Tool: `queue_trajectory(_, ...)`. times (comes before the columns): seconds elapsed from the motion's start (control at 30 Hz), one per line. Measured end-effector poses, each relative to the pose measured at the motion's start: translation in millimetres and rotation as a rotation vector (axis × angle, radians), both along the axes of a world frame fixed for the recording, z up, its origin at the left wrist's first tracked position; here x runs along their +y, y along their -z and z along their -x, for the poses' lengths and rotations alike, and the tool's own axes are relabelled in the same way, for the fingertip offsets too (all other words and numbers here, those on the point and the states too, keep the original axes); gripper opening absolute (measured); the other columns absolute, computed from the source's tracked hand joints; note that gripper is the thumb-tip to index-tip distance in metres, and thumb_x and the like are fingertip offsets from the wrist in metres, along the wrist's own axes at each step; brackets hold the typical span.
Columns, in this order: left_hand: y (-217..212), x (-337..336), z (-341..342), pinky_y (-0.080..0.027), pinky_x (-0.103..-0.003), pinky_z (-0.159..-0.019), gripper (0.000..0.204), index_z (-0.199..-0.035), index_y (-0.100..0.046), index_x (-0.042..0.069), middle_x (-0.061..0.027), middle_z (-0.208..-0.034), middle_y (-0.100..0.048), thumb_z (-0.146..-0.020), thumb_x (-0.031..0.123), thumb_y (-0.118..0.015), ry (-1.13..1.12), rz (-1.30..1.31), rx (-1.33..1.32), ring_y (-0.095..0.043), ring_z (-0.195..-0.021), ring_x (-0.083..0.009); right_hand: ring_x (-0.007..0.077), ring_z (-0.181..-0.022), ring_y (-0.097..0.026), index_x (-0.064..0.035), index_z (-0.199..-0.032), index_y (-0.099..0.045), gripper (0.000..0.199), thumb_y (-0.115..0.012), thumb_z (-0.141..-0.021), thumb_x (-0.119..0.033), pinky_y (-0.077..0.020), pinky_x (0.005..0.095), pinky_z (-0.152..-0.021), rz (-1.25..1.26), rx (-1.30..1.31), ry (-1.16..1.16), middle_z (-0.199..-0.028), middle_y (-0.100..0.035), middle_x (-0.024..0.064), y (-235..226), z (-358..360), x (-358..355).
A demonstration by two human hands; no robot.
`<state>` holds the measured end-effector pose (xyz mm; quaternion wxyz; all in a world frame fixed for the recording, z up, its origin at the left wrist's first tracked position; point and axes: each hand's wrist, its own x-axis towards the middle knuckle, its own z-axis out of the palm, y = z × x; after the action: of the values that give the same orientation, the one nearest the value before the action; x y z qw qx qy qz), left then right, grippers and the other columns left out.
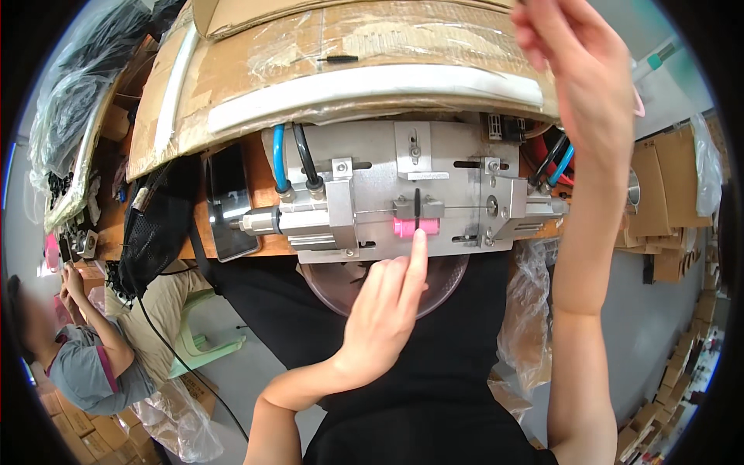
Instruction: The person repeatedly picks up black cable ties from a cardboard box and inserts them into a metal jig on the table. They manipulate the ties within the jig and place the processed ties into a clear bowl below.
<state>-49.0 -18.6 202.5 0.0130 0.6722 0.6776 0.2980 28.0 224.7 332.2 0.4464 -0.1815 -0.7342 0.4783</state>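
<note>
The right arm rises straight up the right side of the scene, its right hand (590,74) raised far above the fixture, fingers loosely spread and holding nothing that shows. The left forearm comes in from the near edge and bends toward the middle; the left hand (385,318) is mostly curled, index finger stretched out, its tip touching a small pink part (415,227). That part sits at the near middle of a metal fixture (411,190) on the wooden tabletop (263,174), under a cardboard cover (333,62).
</note>
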Motion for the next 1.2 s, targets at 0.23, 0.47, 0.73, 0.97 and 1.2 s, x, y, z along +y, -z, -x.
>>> queue_trajectory(0.23, 8.4, 14.8, -5.2, -0.048, -0.031, -0.081, 0.068, -0.142, -0.037, -0.01, -0.0087, -0.09, -0.047, -0.078, -0.002, -0.06, -0.028, 0.08, 0.13, -0.05, -0.084, -0.0208, 0.0104, -0.074, -0.059, 0.0062, -0.104, -0.062, 0.016, -0.063, -0.093, -0.006, -0.0471, 0.0212, -0.063, 0.094, 0.252, 0.05, -0.094, -0.069, 0.0142, 27.6, -66.0, -38.3)
queue_trajectory(0.47, 3.8, 9.5, -2.9, -0.049, -0.033, -0.082, 0.068, -0.142, -0.036, -0.01, -0.0108, -0.096, -0.05, -0.08, -0.001, -0.061, -0.041, 0.165, 0.08, -0.052, -0.087, -0.0238, 0.0192, -0.073, -0.064, 0.0055, -0.11, -0.062, 0.037, -0.074, -0.074, 0.01, -0.0533, 0.0288, -0.065, -0.261, -0.104, 0.13, -0.092, -0.068, 0.0149, 95.2, -73.6, -114.6)
queue_trajectory(0.73, -29.6, -13.5, 9.4, -0.048, -0.038, -0.08, 0.078, -0.145, -0.037, -0.005, -0.0149, -0.115, -0.053, -0.075, -0.006, -0.072, -0.09, 0.075, -0.148, -0.053, -0.097, -0.0307, 0.0204, -0.062, -0.054, 0.0089, -0.127, -0.056, 0.062, -0.076, -0.069, 0.009, -0.0464, 0.0334, -0.057, -0.455, -0.34, 0.153, -0.073, -0.059, 0.0087, 156.4, -50.1, -156.9)
queue_trajectory(0.97, -30.0, -21.6, 15.5, -0.048, -0.038, -0.08, 0.076, -0.144, -0.038, -0.004, -0.0147, -0.114, -0.053, -0.076, -0.007, -0.071, -0.091, 0.075, -0.196, -0.053, -0.096, -0.03, 0.0202, -0.06, -0.052, 0.0059, -0.13, -0.055, 0.065, -0.076, -0.068, 0.008, -0.0456, 0.0329, -0.056, -0.427, -0.408, 0.117, -0.07, -0.057, 0.0077, 149.1, -43.4, -156.8)
queue_trajectory(1.2, -82.0, 16.8, 85.4, -0.048, -0.036, -0.084, 0.071, -0.139, -0.049, 0.003, -0.0152, -0.105, -0.054, -0.073, -0.012, -0.069, -0.036, -0.079, -0.177, -0.054, -0.095, -0.0302, 0.0242, -0.081, -0.064, 0.002, -0.12, -0.064, 0.051, -0.079, -0.072, -0.004, -0.0523, 0.0332, -0.068, -0.585, -0.462, 0.226, -0.102, -0.069, 0.0137, 72.0, -55.6, -109.5)
